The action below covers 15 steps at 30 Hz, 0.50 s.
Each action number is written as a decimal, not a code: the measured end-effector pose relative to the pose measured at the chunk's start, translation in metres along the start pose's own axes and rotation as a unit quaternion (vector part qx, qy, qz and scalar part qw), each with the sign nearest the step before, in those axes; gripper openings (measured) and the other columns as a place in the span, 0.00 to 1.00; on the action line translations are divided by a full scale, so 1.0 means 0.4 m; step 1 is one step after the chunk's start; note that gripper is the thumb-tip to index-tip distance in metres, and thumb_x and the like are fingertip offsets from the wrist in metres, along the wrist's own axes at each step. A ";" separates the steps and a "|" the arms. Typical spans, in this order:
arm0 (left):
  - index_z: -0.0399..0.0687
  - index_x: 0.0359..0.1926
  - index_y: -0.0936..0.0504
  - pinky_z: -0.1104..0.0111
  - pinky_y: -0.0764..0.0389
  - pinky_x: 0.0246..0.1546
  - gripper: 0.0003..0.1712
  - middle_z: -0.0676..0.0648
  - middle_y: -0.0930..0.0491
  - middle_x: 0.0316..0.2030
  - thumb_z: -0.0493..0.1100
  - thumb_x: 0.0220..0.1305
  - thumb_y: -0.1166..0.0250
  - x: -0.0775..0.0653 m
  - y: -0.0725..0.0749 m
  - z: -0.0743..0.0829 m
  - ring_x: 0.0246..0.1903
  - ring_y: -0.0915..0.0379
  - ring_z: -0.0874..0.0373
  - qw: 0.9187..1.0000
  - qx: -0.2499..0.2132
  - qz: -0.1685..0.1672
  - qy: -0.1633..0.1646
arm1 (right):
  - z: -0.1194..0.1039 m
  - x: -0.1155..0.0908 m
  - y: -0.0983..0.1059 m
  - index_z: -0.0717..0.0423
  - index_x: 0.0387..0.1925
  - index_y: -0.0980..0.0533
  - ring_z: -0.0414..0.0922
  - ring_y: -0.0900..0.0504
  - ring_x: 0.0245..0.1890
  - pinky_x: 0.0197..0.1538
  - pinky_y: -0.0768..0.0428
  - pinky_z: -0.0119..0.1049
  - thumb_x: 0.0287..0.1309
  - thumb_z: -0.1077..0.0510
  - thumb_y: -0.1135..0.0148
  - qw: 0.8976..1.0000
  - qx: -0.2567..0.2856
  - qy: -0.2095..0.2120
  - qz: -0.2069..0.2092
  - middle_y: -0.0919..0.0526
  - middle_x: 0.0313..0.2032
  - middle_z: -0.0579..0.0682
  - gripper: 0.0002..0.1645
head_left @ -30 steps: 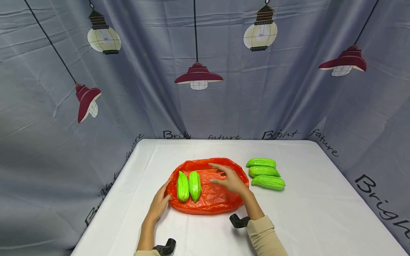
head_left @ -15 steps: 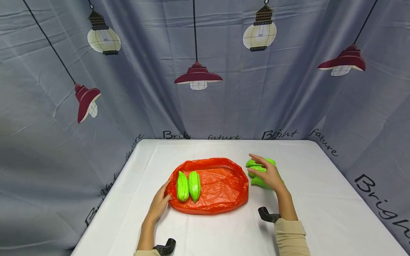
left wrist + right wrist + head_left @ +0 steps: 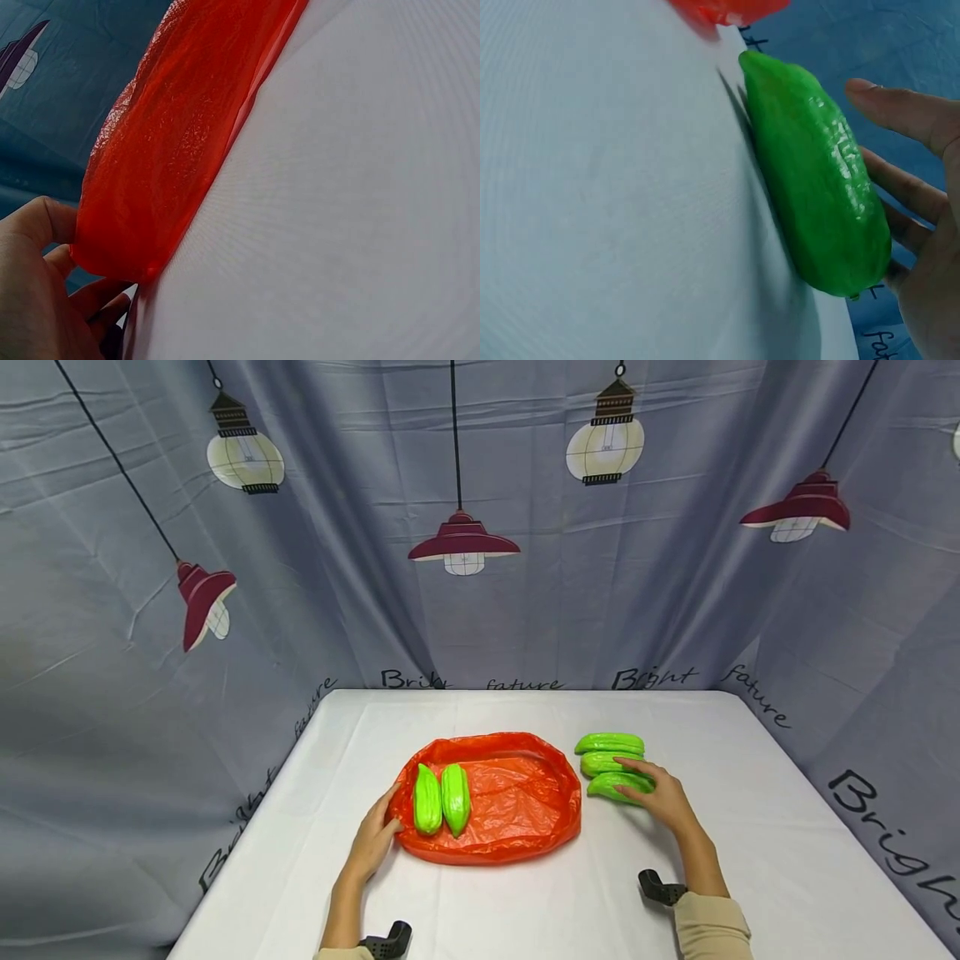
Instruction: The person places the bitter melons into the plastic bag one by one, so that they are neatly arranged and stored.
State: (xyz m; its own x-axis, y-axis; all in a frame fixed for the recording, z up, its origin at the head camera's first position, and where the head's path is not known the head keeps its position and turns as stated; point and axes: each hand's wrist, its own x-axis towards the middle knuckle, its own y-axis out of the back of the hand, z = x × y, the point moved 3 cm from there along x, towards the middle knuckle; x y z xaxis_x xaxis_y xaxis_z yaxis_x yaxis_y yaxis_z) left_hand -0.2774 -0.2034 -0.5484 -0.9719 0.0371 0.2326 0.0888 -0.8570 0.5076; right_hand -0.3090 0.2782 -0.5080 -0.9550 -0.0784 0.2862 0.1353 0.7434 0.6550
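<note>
A red plastic bag [image 3: 517, 806], spread wide into a shallow oval, lies mid-table with two glossy, ribbed green gourds [image 3: 455, 797] at its left side. My left hand [image 3: 371, 835] holds the bag's left end; in the left wrist view its thumb and fingers [image 3: 94, 296] bend around the red edge. To the right of the bag, three more gourds [image 3: 610, 743] lie in a row. Over the nearest gourd [image 3: 814, 180] hovers my right hand [image 3: 667, 797], its thumb and fingers spread on either side. In the right wrist view a gap shows between thumb and gourd.
A white cloth covers the table [image 3: 487, 910]. Behind and beside it hangs a grey-blue curtain [image 3: 502, 610] printed with lamps and lettering. Each wrist wears a black camera mount [image 3: 660, 889].
My right hand has moved from above the bag rightward to the row of gourds, then down to the nearest one. The left hand stays at the bag's left end.
</note>
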 end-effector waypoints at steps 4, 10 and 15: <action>0.49 0.68 0.40 0.46 0.46 0.61 0.39 0.39 0.40 0.64 0.35 0.50 0.47 0.000 -0.003 -0.003 0.64 0.47 0.41 1.000 0.000 0.002 -0.001 | 0.011 -0.005 -0.004 0.53 0.57 0.27 0.66 0.39 0.60 0.58 0.44 0.64 0.49 0.51 0.33 1.000 0.001 0.007 -0.007 0.29 0.57 0.63 0.32; 0.47 0.67 0.39 0.46 0.45 0.61 0.39 0.38 0.38 0.64 0.35 0.50 0.47 0.003 -0.003 -0.004 0.63 0.46 0.40 1.000 0.010 0.008 -0.013 | 0.013 -0.006 -0.006 0.53 0.54 0.24 0.65 0.35 0.57 0.55 0.43 0.65 0.47 0.55 0.32 0.999 -0.005 0.034 -0.014 0.26 0.55 0.61 0.29; 0.46 0.67 0.38 0.47 0.44 0.60 0.39 0.37 0.37 0.63 0.35 0.49 0.46 0.004 0.002 0.001 0.62 0.44 0.40 0.999 0.019 0.012 -0.029 | 0.008 -0.008 -0.005 0.55 0.50 0.22 0.63 0.32 0.54 0.53 0.40 0.64 0.43 0.59 0.30 0.997 -0.023 0.069 -0.034 0.24 0.52 0.60 0.27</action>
State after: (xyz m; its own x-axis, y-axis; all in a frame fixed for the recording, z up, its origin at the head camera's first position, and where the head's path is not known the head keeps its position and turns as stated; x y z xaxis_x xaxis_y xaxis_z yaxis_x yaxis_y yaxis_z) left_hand -0.2789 -0.2039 -0.5472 -0.9553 0.0462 0.2921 0.1223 -0.8377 0.5323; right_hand -0.3070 0.2790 -0.5126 -0.9176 -0.2196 0.3312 0.0869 0.7023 0.7065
